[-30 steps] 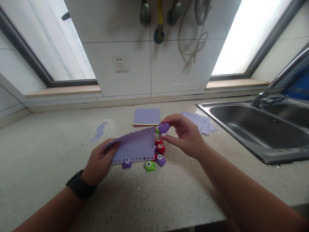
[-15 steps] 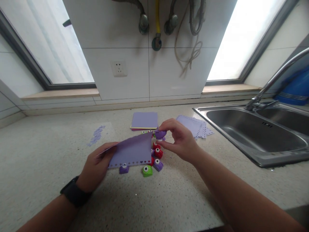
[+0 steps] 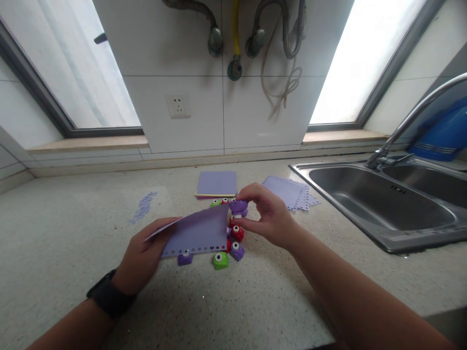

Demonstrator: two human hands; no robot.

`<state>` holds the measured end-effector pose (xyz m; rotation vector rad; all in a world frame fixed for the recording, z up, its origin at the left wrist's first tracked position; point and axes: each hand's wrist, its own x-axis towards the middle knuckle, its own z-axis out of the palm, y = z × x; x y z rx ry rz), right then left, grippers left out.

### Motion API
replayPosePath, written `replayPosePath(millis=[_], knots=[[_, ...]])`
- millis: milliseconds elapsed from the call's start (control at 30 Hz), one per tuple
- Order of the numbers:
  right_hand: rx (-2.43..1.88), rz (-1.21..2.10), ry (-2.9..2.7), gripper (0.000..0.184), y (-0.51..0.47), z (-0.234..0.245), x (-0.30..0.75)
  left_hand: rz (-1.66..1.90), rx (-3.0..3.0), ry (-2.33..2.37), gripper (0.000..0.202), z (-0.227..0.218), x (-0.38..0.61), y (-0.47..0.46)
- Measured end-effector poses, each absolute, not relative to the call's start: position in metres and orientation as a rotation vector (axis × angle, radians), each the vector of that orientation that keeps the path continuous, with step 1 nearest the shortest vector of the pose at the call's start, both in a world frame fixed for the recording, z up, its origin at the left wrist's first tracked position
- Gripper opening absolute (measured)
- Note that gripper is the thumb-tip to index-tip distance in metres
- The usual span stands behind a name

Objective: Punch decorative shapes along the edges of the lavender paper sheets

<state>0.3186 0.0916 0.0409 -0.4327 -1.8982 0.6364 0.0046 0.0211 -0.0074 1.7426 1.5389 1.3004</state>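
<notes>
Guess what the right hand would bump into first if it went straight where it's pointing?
Probably the purple sheet in the left hand. The right hand points toward its right edge, with the purple punch leading; whether punch and sheet touch is hard to see.

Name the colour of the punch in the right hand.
The punch is purple; head view shows it.

From afar, I'm seeing a matt paper sheet (image 3: 199, 233), glossy plastic punches (image 3: 221, 264), a shiny metal sink (image 3: 365, 192), a smooth stone-like counter (image 3: 182, 313).
</notes>
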Motion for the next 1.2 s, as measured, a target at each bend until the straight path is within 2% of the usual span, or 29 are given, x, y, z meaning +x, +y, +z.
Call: replayPosePath(millis=[167,400,667,900,1067,1200], knots=[[-0.463,0.726,-1.887,0.041,0.088,0.039,0.316,1.293,1.736,1.520,0.028,-0.008,0.004,0.021],[-0.508,1.147,-1.717,0.043,0.084,0.036,0.309,1.296,1.569,1.560,0.033,-0.005,0.008,0.019],[-0.579,1.412,-1.391,0.044,0.091,0.034,0.304,1.297,1.229,1.222,0.041,-0.004,0.012,0.020],[-0.623,1.454,-1.163,0.042,0.094,0.029,0.299,1.271,1.156,1.016,0.032,-0.006,0.008,0.019],[-0.595,1.423,-0.982,0.042,0.093,0.027,0.295,1.221,1.185,0.840,0.048,-0.009,0.009,0.015],[-0.598,1.335,-0.999,0.044,0.089,0.022,0.288,1.028,1.247,0.962,0.043,-0.018,0.014,0.013]])
